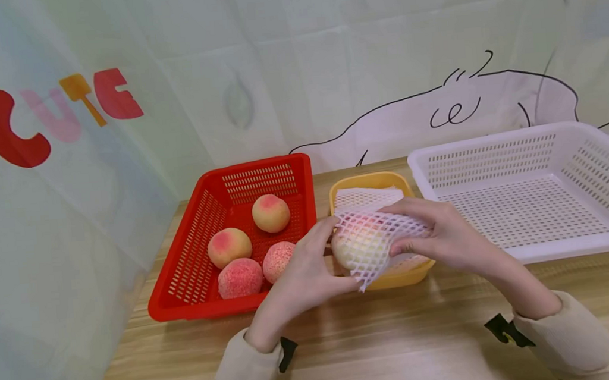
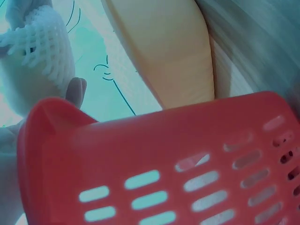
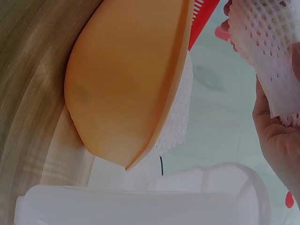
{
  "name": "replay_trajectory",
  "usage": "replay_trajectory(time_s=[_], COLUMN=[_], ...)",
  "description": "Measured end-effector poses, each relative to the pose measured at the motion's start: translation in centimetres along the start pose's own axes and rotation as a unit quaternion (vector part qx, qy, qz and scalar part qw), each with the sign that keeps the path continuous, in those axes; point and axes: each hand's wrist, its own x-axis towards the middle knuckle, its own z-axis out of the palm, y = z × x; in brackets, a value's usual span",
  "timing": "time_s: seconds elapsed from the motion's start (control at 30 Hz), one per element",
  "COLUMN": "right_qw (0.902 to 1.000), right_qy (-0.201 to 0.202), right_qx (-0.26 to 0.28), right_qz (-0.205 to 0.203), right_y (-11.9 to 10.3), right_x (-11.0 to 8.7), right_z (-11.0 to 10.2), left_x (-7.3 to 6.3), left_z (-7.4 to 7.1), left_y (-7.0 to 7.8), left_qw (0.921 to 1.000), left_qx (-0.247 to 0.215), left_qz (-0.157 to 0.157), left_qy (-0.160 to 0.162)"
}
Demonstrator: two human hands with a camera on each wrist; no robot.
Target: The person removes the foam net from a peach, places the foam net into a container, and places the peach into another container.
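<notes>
A pale peach with a pink blush (image 1: 348,251) is held above the yellow basket (image 1: 397,279), partly covered by a white foam net sleeve (image 1: 376,253). My left hand (image 1: 308,273) grips the peach from the left, with fingers behind and thumb in front. On the other side, my right hand (image 1: 442,233) pinches the loose end of the sleeve between thumb and fingers. The left wrist view shows the netting (image 2: 49,44) over part of the fruit. In the right wrist view, the sleeve's end (image 3: 276,89) lies against the right hand (image 3: 276,140).
At left stands a red basket (image 1: 206,310) with several peaches, among them a blushed one (image 1: 271,213) and a deeper pink one (image 1: 240,278). More foam nets (image 1: 366,197) lie in the yellow basket. A white basket (image 1: 521,214) stands at right on the wooden table (image 1: 391,338).
</notes>
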Motion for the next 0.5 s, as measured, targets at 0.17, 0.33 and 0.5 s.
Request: replay_trajectory(time_s=[0.17, 0.33, 0.5], right_qw=[0.9999, 0.9996, 0.9992], right_qy=[0.008, 0.013, 0.012], right_qx=[0.01, 0.015, 0.016], right_qz=[-0.003, 0.018, 0.035], right_y=[0.14, 0.26, 0.28], right_x=[-0.02, -0.08, -0.12], right_z=[-0.09, -0.39, -0.59], left_x=[-0.12, -0.15, -0.2], left_z=[-0.41, -0.7, -0.95], left_y=[0.09, 0.14, 0.21], left_qw=[0.9997, 0.9996, 0.9991], left_qx=[0.004, 0.009, 0.024], left_qz=[0.016, 0.017, 0.009], left_qy=[0.015, 0.022, 0.033])
